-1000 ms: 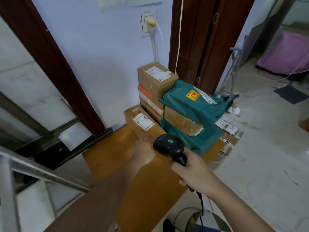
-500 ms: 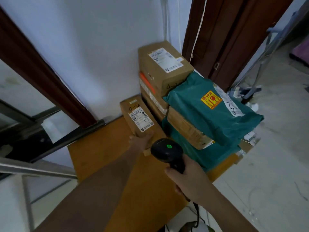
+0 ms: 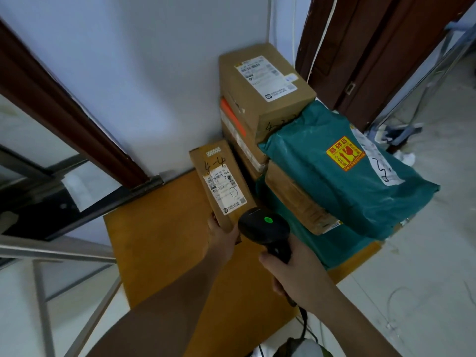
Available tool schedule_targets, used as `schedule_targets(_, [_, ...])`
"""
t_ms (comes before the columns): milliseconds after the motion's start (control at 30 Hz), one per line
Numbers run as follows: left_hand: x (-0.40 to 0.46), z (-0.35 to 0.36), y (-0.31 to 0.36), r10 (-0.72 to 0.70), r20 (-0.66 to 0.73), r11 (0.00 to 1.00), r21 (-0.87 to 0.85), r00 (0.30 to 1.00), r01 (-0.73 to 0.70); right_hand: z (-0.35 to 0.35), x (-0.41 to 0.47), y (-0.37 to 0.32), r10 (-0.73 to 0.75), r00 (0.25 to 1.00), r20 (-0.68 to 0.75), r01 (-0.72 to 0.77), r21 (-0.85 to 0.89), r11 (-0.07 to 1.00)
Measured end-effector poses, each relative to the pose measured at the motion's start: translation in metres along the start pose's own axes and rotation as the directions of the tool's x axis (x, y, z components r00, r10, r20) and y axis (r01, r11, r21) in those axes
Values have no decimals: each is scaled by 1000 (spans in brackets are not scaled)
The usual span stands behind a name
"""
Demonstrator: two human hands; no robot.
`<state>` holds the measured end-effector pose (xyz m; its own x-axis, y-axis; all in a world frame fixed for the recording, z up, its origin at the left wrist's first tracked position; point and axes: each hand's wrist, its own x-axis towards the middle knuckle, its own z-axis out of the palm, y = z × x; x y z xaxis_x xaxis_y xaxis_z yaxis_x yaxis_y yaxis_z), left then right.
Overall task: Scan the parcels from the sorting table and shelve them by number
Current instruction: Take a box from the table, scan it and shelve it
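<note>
A narrow cardboard parcel [image 3: 221, 184] marked "4-4" with a white label lies on the orange-brown sorting table [image 3: 159, 240], near the wall. My left hand [image 3: 222, 234] grips its near end. A black barcode scanner [image 3: 264, 228] with a green light lit sits in the grip of my right hand [image 3: 296, 274], its head just right of the parcel's near end. Behind stand stacked cardboard boxes [image 3: 260, 91]. A teal bag with a yellow fragile sticker [image 3: 342, 176] lies on another box [image 3: 298, 199].
A dark wooden door frame [image 3: 64, 109] runs along the left; a brown door [image 3: 373, 47] stands at the back right. A metal rack [image 3: 43, 256] is at the lower left. The scanner's cable [image 3: 305, 323] drops to the pale floor [image 3: 425, 279] on the right.
The view has moved closer and lower over the table. My left hand has taken hold of the 4-4 parcel's near end, and the scanner has come up beside it.
</note>
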<state>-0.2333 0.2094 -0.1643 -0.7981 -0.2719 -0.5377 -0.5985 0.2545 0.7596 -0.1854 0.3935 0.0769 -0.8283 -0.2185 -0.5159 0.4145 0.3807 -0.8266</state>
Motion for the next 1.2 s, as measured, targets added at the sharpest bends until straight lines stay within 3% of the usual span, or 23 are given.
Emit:
schedule_targets(133, [-29, 4, 4, 73, 14, 991, -114, 997, -71, 0, 4, 0, -19, 999, -29, 20, 30, 999])
schedule_targets(400, [-26, -3, -6, 33, 42, 967, -255, 999, -21, 8, 8, 1, -40, 997, -70, 43, 42, 998])
schedule_targets(633, [-56, -27, -32, 69, 77, 988, -142, 995, -58, 28, 8, 1, -76, 986, -151, 86, 62, 994])
schedule_targets(800, [-89, -37, -49, 77, 131, 990, -128, 988, -60, 47, 6, 5, -88, 986, -144, 82, -44, 996])
schedule_targets(1033, [-109, -47, -59, 50, 106, 997, -63, 993, -44, 72, -9, 13, -32, 988, -153, 24, -59, 998])
schedule_targets(1200, [-128, -55, -56, 108, 56, 993, 35, 993, -110, 81, -27, 12, -71, 985, -159, 73, 4, 997])
